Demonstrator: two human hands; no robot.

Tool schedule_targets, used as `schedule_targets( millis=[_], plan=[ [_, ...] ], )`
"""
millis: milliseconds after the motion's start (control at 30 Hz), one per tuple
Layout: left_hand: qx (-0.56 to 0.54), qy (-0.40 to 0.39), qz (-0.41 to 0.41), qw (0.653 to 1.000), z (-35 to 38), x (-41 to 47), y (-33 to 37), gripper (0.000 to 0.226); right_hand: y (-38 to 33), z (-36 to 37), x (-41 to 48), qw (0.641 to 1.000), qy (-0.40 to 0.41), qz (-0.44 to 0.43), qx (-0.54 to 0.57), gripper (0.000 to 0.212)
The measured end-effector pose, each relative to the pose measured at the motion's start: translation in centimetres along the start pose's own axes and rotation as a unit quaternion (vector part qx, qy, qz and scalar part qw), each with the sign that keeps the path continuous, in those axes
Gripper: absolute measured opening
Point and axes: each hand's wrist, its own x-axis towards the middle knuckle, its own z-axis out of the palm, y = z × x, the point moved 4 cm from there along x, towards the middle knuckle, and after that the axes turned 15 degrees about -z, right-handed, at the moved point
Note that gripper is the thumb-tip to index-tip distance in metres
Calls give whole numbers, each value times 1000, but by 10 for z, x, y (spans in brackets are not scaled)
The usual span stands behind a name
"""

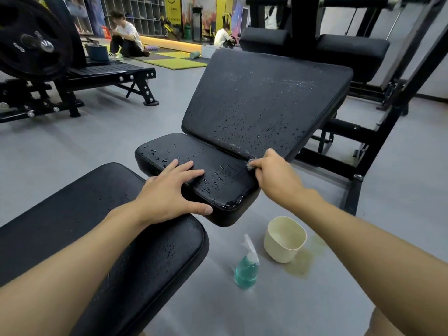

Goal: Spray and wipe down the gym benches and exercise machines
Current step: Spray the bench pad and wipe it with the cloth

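Droplets bead all over the black seat pad (225,187) at the middle of the view and over the tilted backrest pad (261,103) rising from it toward 12 o'clock. The left hand (169,192) lies flat on the seat pad's 9 o'clock side, fingers spread wide and straight on the wet vinyl, thumb stretched along the pad's near edge; it holds nothing. The right hand (274,173) is at the 3 o'clock end of the seam where seat and backrest meet, its fingers curled and pinching a small grey cloth (250,163). Most of the cloth is hidden under the fingers, so it may be a folded rag or a sponge; only a mottled corner shows, touching the seat pad at the seam.

At 7 o'clock a second long black pad (84,214) runs under the left forearm, its far end just beside the seat pad and speckled with fewer drops.

On the grey floor (97,141) at 5 o'clock stands a spray bottle (246,270) with teal liquid and a white trigger head, upright and well apart from both hands. Just beside it, toward 4 o'clock, sits a cream tub (284,238), with a yellowish stain on the floor next to it.

At 10 o'clock a large black weight plate (31,40) hangs beside a flat bench (106,71). Two people sit on the floor far off near 11 and 12 o'clock.
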Motion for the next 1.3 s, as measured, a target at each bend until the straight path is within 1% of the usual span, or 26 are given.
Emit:
schedule_targets(
  millis=[67, 133, 233, 300, 333, 400, 433, 500, 567, 600, 633, 700, 767, 800, 833, 900, 967, 1033, 1100, 1133, 1200, 1233, 1300],
  plan=[
    [-6, -1, 1, 1000, 0, 1, 0, 122, -8, 0, 5, 998, -41, 9, -52, 35],
    [-18, -20, 5, 1000, -2, 5, -1, 125, -37, -1, 4, 994, -63, -26, -80, 33],
    [-15, -22, 4, 1000, -11, 16, -3, 132, -84, 4, -10, 986, -88, -135, -50, 31],
    [15, -18, -19, 1000, -18, 22, -6, 138, -103, 6, -18, 974, -109, -200, -4, 31],
    [27, -17, -34, 999, -20, 23, -9, 140, -106, 5, -19, 969, -115, -216, 10, 32],
    [32, -20, -58, 998, -23, 26, -17, 139, -92, 3, -14, 972, -108, -208, 14, 35],
    [22, -17, -66, 997, -25, 29, -22, 133, -79, 2, -6, 977, -97, -190, -1, 35],
    [-10, -5, -86, 996, -30, 33, -33, 125, -45, 0, 12, 988, -77, -124, -47, 36],
    [-34, 19, -118, 992, -35, 38, -46, 130, -25, 1, 29, 994, -60, -62, -65, 35],
    [-38, 35, -132, 990, -36, 41, -50, 133, -25, 2, 33, 994, -57, -50, -77, 33],
    [-40, 50, -143, 988, -37, 42, -53, 134, -32, 4, 35, 993, -58, -51, -93, 32],
    [-36, 63, -145, 987, -36, 43, -52, 126, -59, 9, 28, 988, -64, -87, -110, 30],
    [-31, 65, -145, 987, -37, 45, -50, 115, -91, 14, 14, 981, -76, -160, -80, 31],
    [-21, 67, -148, 986, -37, 47, -51, 114, -103, 16, 9, 975, -86, -198, -58, 32],
    [-1, 70, -154, 986, -38, 48, -53, 119, -109, 16, 6, 970, -97, -221, -40, 34],
    [43, 74, -173, 981, -40, 51, -59, 135, -98, 15, 13, 968, -106, -227, -16, 35],
    [53, 76, -177, 980, -39, 55, -64, 144, -68, 17, 31, 979, -92, -178, -32, 34],
    [50, 83, -166, 981, -39, 56, -65, 146, -37, 17, 54, 991, -62, -99, -65, 33],
    [42, 91, -157, 982, -39, 55, -65, 145, -26, 20, 68, 994, -49, -41, -84, 33],
    [34, 95, -155, 983, -39, 56, -65, 142, -31, 22, 71, 994, -51, -33, -95, 32],
    [18, 99, -149, 984, -39, 57, -65, 137, -58, 26, 66, 990, -62, -64, -109, 29],
    [11, 101, -147, 984, -40, 57, -65, 135, -78, 29, 59, 987, -66, -102, -103, 29],
    [-3, 103, -148, 984, -40, 58, -67, 129, -115, 34, 43, 975, -77, -201, -57, 30]
  ],
)
